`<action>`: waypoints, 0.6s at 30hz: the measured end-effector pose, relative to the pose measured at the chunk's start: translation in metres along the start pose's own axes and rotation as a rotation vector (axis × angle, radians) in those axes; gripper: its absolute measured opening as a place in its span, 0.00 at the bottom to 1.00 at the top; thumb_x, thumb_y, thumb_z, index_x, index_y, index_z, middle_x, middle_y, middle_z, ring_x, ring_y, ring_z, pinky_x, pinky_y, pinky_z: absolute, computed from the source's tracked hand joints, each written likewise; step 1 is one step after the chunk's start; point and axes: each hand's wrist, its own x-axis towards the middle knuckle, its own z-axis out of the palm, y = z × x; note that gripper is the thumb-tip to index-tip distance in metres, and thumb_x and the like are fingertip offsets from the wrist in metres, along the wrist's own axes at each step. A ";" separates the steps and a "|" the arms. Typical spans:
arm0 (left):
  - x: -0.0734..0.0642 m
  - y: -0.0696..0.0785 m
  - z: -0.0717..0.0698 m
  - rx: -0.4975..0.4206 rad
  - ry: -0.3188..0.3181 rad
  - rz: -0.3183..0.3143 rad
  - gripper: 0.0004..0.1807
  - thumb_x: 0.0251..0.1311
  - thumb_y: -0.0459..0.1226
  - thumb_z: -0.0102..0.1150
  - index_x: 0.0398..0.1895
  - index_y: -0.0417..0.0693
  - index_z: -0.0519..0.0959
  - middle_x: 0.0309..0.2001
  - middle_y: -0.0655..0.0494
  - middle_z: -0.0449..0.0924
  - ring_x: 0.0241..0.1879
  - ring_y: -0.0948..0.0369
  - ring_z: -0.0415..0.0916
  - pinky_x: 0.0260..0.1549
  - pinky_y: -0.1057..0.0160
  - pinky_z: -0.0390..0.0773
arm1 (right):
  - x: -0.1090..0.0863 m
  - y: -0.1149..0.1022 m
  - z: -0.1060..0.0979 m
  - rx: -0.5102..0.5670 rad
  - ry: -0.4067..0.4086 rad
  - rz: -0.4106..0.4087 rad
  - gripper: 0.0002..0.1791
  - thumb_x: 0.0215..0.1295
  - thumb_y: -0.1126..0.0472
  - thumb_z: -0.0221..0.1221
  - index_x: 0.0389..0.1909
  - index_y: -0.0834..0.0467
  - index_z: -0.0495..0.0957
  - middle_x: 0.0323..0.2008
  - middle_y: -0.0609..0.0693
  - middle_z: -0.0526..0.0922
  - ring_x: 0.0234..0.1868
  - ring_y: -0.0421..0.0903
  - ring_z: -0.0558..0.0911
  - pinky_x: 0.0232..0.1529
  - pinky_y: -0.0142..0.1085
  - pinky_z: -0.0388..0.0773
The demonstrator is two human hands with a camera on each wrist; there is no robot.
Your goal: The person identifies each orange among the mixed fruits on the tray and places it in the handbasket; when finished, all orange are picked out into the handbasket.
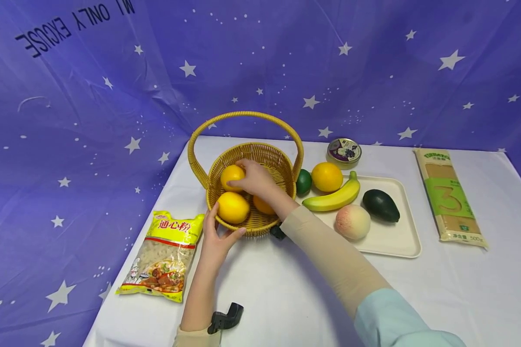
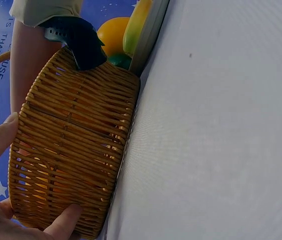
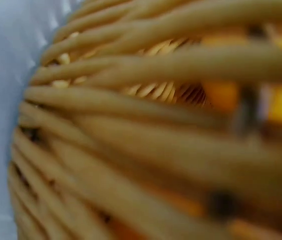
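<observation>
My right hand reaches down into a woven basket and grips an orange-yellow round fruit between thumb and fingers. Just in front of that fruit lies a yellow lemon. Another orange fruit is partly covered by my right forearm. My left hand holds the basket's near left side, thumb at the rim. In the left wrist view, fingertips of the left hand lie against the basket wall. The right wrist view shows only blurred basket weave, with the right hand hidden.
A cream tray on the right bears a banana, a peach, an avocado, a yellow fruit and a green fruit. Around stand a round tin, noodle pack and macaroni bag.
</observation>
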 end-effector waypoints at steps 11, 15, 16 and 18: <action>0.000 -0.002 0.001 0.007 0.000 0.003 0.52 0.56 0.35 0.69 0.77 0.57 0.45 0.75 0.51 0.25 0.73 0.49 0.38 0.64 0.50 0.64 | -0.006 0.003 -0.001 0.012 0.045 -0.025 0.39 0.57 0.42 0.65 0.66 0.55 0.68 0.62 0.52 0.72 0.58 0.49 0.73 0.57 0.43 0.73; 0.000 -0.002 0.000 0.019 -0.005 0.004 0.52 0.56 0.36 0.69 0.77 0.57 0.44 0.75 0.51 0.25 0.74 0.49 0.37 0.64 0.49 0.64 | -0.009 0.003 -0.007 0.024 0.063 -0.031 0.39 0.57 0.42 0.65 0.66 0.56 0.68 0.64 0.53 0.70 0.61 0.51 0.71 0.61 0.45 0.70; 0.000 -0.002 0.000 0.020 -0.006 0.005 0.52 0.56 0.37 0.69 0.77 0.57 0.44 0.75 0.51 0.25 0.74 0.49 0.37 0.64 0.49 0.64 | -0.010 0.002 -0.009 0.024 0.067 -0.033 0.39 0.57 0.42 0.65 0.66 0.56 0.68 0.64 0.53 0.70 0.62 0.51 0.71 0.61 0.45 0.69; 0.000 -0.003 -0.001 0.021 -0.006 0.007 0.53 0.56 0.37 0.69 0.77 0.57 0.44 0.75 0.51 0.25 0.74 0.49 0.36 0.64 0.49 0.64 | -0.013 0.002 -0.012 0.017 0.077 -0.037 0.39 0.57 0.42 0.65 0.66 0.55 0.68 0.65 0.53 0.69 0.63 0.51 0.69 0.63 0.46 0.68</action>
